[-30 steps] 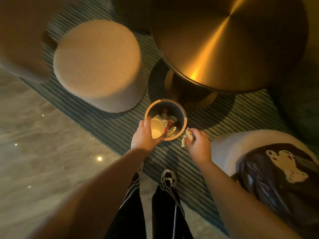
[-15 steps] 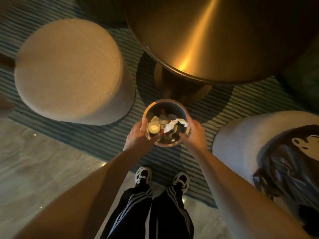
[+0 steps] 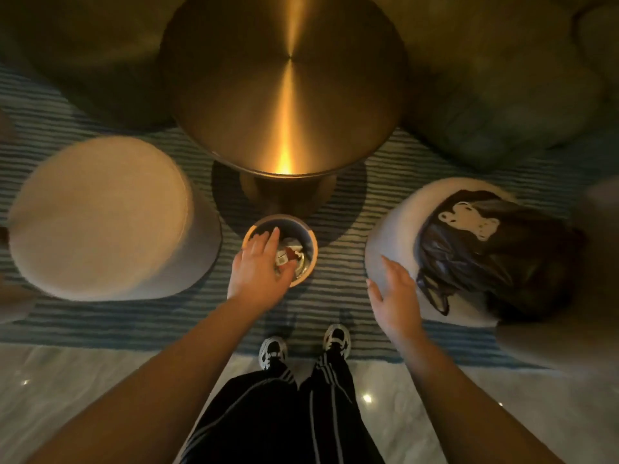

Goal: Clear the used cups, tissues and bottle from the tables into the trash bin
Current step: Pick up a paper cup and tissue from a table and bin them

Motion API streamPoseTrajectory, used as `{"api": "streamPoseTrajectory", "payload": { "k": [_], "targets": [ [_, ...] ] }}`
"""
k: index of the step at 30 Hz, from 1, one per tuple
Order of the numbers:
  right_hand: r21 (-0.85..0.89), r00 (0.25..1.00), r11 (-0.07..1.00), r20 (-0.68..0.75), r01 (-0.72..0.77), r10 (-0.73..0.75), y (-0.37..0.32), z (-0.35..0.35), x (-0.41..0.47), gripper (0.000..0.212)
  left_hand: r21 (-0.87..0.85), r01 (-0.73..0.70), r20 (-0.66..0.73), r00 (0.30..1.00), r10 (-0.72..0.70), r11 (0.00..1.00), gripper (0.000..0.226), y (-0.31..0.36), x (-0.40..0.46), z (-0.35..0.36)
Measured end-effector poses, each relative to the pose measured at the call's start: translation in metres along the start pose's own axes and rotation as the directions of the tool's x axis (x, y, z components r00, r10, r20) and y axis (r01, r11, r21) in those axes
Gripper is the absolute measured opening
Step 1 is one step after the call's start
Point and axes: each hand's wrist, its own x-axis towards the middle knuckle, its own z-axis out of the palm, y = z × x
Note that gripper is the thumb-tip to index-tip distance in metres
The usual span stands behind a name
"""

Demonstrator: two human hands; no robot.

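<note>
A small round trash bin [image 3: 310,242] stands on the striped rug just in front of my feet. Inside it lies a heap of rubbish [image 3: 290,254]: crumpled tissue, a cup and a red-labelled bottle, partly hidden. My left hand [image 3: 259,272] hovers over the bin's near left rim, fingers spread, nothing in it. My right hand [image 3: 395,296] is off to the right of the bin, open and empty, near the edge of a white stool. The round brass table [image 3: 284,85] behind the bin has a bare top.
A beige round pouf [image 3: 100,216] stands left of the bin. A white stool [image 3: 392,236] on the right carries a dark plastic bag [image 3: 495,252] with a bear print. Dark green seats [image 3: 502,95] sit behind the table. Marble floor [image 3: 83,390] begins at my shoes.
The cup and tissue left my hands and now lie in the bin. My right hand swung away to the right, and my left hand opened over the rim. The camera rose and recentred.
</note>
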Motion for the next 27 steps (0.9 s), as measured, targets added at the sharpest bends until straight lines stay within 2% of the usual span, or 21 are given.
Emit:
{"api": "streamPoseTrajectory", "payload": {
  "k": [3,8,13,19,23,27],
  "targets": [
    [0.074,0.991,0.993,-0.096,-0.091,0.097,0.017,-0.02,-0.032,0.054,0.019,-0.104,0.019,0.994,0.103,0.994,0.071,0.035,-0.008,-0.005],
    [0.179,0.928,0.956,-0.251,-0.234,0.274,0.051,-0.039,-0.081,0.052,0.052,-0.311,0.17,0.939,0.299,0.949,0.074,0.099,-0.026,0.015],
    [0.304,0.788,0.866,-0.372,-0.396,0.491,0.093,-0.061,-0.14,0.052,0.035,-0.538,0.275,0.815,0.51,0.842,0.07,0.18,-0.052,0.039],
    [0.416,0.602,0.767,-0.476,-0.488,0.641,0.165,-0.099,-0.202,0.051,-0.007,-0.711,0.348,0.658,0.668,0.703,0.07,0.289,-0.089,0.073],
    [0.472,0.525,0.718,-0.49,-0.511,0.696,0.227,-0.123,-0.229,0.052,-0.012,-0.785,0.365,0.573,0.733,0.62,0.07,0.361,-0.108,0.11],
    [0.503,0.488,0.699,-0.5,-0.509,0.715,0.305,-0.154,-0.237,0.05,-0.024,-0.839,0.379,0.495,0.782,0.543,0.068,0.439,-0.122,0.156]
  ]
}}
